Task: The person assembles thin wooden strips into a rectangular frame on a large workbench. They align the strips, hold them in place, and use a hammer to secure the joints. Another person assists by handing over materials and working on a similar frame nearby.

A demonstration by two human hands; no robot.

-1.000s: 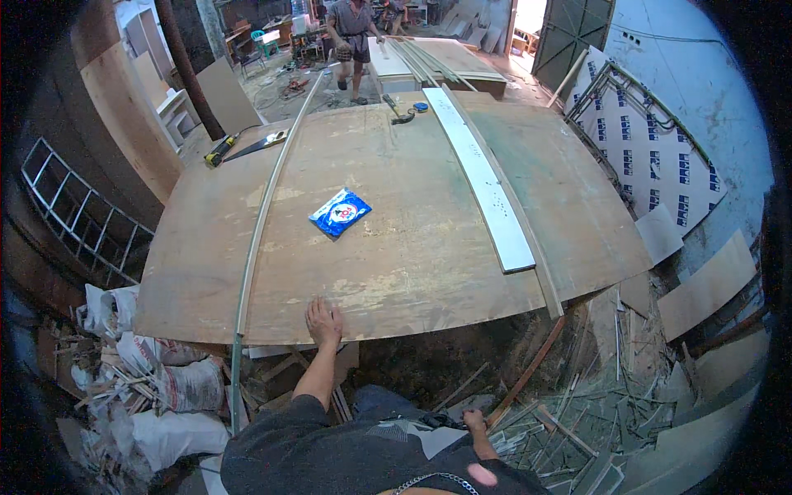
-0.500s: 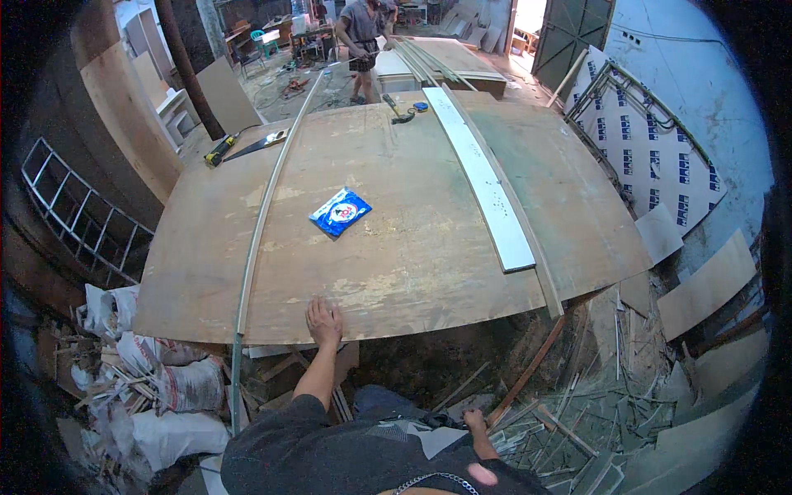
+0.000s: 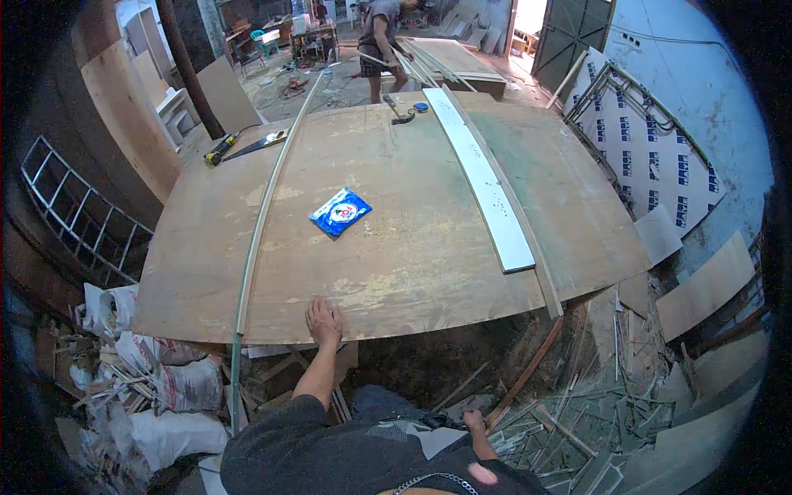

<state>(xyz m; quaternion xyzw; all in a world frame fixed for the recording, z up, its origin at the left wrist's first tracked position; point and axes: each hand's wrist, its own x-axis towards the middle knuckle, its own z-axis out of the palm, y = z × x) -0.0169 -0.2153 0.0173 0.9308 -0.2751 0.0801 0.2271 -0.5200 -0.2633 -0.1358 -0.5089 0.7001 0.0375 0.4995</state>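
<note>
- Tabletop (image 3: 396, 289): broad, worn wooden sheet; its near edge passes under the heel of the left hand (image 3: 324, 322), its far edge lies well beyond the fingertips.
- Long strip (image 3: 264, 210): left of that hand, running away from the body and projecting past the near edge; patchy wood lies between.
- Blue packet (image 3: 340, 213): ahead of the left hand and slightly right, flat on the sheet, well apart from the fingertips.
- White board (image 3: 478, 177): well to the left hand's right, slanting away, a wooden strip (image 3: 548, 287) along its right side; a wide stretch of worn surface separates hand and board.
- Scrap pieces (image 3: 569, 431): below tabletop level, right of the right hand (image 3: 474, 421).
- Left hand, pose: palm down, fingers extended and narrowly parted, pointing away from the body.
- Right hand, pose: low beside the waist, fingers seemingly curled; small and dim here, so whether it grips anything cannot be told.
</note>
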